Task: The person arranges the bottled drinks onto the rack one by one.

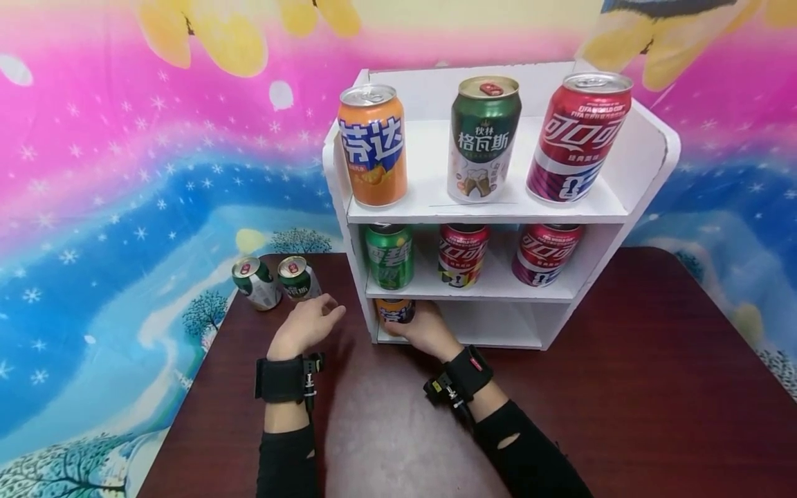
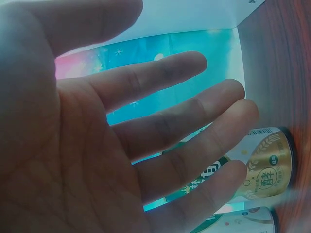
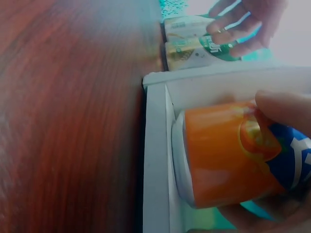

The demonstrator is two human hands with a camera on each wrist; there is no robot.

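On the bottom shelf, at its left end, my right hand grips an orange soda can. In the right wrist view the thumb and fingers wrap around this can, whose base is close to the shelf's front lip. My left hand hovers left of the shelf, its fingers spread and holding nothing, as the left wrist view of the palm shows. Just behind it, two green-and-white cans stand on the table; the nearer one is partly hidden by the fingers.
A white three-tier shelf stands on the dark wooden table. Its top tier holds an orange can, a green-and-white can and a red can. The middle tier holds a green can and two red cans.
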